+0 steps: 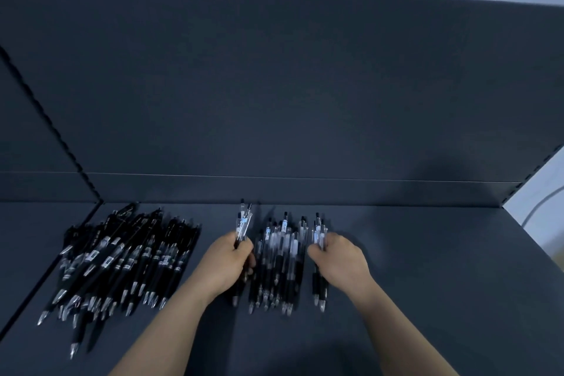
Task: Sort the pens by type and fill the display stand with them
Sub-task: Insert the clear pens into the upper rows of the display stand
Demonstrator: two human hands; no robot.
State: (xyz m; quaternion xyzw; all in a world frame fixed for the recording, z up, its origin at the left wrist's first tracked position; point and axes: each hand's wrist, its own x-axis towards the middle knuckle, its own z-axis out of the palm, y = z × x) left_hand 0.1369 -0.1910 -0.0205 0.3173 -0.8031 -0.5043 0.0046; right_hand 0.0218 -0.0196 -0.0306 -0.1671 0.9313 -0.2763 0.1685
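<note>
A big heap of black-bodied pens [122,262] lies on the left of the dark shelf [427,284]. A smaller pile of clear-barrelled pens [280,256] lies in the middle, between my hands. My left hand [227,262] grips a few clear pens [243,223] that stick up and away from its fingers, just left of the pile. My right hand [338,259] grips a few more clear pens [319,232] at the pile's right side, their tips pointing toward me. The picture is slightly blurred.
A dark back panel [290,94] rises behind the shelf. A perforated upright [45,119] runs along the left, with another shelf section beyond it. At the far right the shelf ends, and a pale cable [537,207] hangs there.
</note>
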